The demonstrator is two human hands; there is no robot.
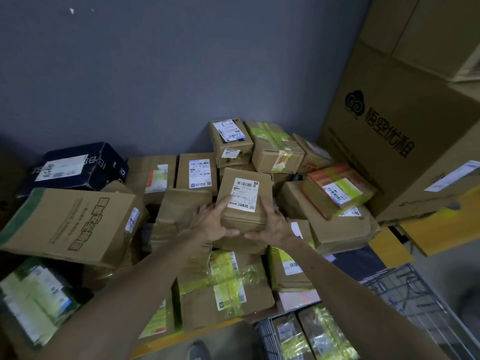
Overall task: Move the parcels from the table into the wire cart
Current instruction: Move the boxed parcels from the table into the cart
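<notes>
A small brown cardboard parcel with a white shipping label sits raised over the middle of the heap. My left hand grips its left side, thumb curled under the near edge. My right hand grips its right side the same way. Several more parcels lie on the table around it, among them a taped box with yellow-green tape just below my arms. The wire cart stands at the lower right, with two parcels in it.
A long brown carton lies tilted at the left, a dark blue box behind it. Tall stacked cartons rise at the right against the grey wall. The table's yellow edge runs along the bottom; a shoe shows below it.
</notes>
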